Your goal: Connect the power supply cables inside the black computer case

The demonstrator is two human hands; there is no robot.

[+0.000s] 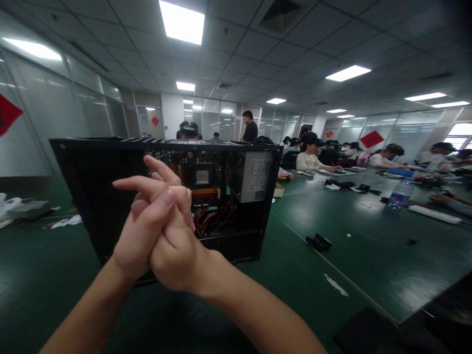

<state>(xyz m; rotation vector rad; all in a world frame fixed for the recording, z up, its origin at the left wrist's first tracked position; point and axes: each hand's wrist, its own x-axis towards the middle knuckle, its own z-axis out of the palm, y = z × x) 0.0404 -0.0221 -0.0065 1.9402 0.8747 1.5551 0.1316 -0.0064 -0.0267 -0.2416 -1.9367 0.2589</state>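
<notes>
My two hands are pressed together in front of an opened black computer case [261, 231]. The left hand [134, 241] is closed around the right, its thumb lying across the right hand's fingers. My right hand [175, 246] has at least two fingers stretched out to the left and apart; its other fingers are partly hidden in the clasp. Neither hand visibly holds a tool or part. Inside the case, behind the hands, show a motherboard [203, 164], a silver power supply [253, 177] with its fan, and a bundle of coloured cables [217, 219].
The case stands on a green tabletop [295, 280]. Small black parts [319, 242] and a white scrap [335, 284] lie to the right. Farther off are a plastic bottle [400, 194], a white bar [434, 214] and people seated at tables. A grey box [29, 210] sits at left.
</notes>
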